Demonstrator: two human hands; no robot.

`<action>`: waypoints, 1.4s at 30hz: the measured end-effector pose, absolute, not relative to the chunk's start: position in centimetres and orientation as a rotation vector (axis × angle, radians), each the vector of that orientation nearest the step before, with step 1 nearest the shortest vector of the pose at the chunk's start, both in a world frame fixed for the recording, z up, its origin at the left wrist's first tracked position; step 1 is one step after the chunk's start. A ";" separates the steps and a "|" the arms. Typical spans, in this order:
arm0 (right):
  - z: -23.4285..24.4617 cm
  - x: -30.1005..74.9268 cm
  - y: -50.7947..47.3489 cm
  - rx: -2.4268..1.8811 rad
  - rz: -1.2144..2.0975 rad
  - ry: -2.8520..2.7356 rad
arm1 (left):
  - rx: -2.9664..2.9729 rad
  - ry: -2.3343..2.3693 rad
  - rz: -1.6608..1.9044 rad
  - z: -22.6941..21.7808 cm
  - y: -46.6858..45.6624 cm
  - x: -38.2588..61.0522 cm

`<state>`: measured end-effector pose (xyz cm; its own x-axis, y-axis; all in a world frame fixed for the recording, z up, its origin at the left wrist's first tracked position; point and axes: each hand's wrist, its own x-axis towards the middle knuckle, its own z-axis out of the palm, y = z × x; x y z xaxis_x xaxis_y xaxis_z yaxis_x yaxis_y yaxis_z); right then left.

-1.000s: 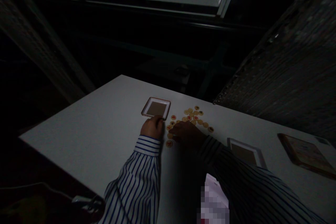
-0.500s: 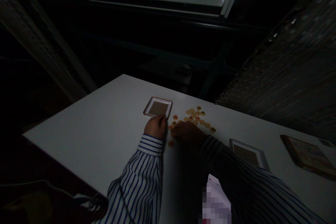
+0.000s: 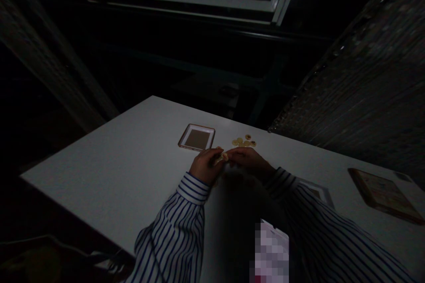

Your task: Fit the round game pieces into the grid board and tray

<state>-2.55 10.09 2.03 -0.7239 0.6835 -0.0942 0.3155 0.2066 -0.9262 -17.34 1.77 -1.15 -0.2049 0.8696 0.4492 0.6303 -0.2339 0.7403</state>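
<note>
Over the white table, my left hand (image 3: 205, 166) is curled with its fingers around some round wooden xiangqi pieces (image 3: 219, 158). My right hand (image 3: 248, 159) meets it from the right, fingertips pinched at a piece (image 3: 225, 156) with a reddish mark. How many pieces each hand holds is hidden. Just beyond my hands several loose pieces (image 3: 240, 141) lie in a cluster, mostly blank side up, a couple with dark characters. Left of them sits a shallow tray (image 3: 214, 134) with a brown floor and pale inner rim. The shadow below my right hand hides much of the table there.
A second pale tray (image 3: 327, 195) lies partly under my right sleeve. Farther right is a flat picture-covered box (image 3: 387, 194). A phone (image 3: 274, 252), partly pixelated, shows at the bottom. The table's back edge runs near a sequined curtain (image 3: 361, 79).
My right hand has lifted from the loose pieces and come up against my left hand. My left hand has turned and now shows pieces in its fingers. Fewer pieces show on the table.
</note>
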 end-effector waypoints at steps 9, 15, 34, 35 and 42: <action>1.7 -2.5 9.9 -0.988 1.625 -2.037 | 1.947 1.844 1.319 -1.5 1.9 -17.1; 0.5 -2.2 10.4 -0.984 1.511 -2.070 | 2.044 1.940 1.097 -2.1 2.5 -17.3; 0.9 -0.8 11.4 -1.115 0.651 -2.590 | 2.111 2.276 0.613 -3.2 3.3 -16.5; 0.9 -0.9 11.4 -1.095 0.579 -2.630 | 2.111 2.279 0.607 -3.2 3.3 -16.5; 0.8 -2.2 12.0 -0.931 0.171 -2.880 | 2.147 2.248 0.661 -3.7 3.1 -16.5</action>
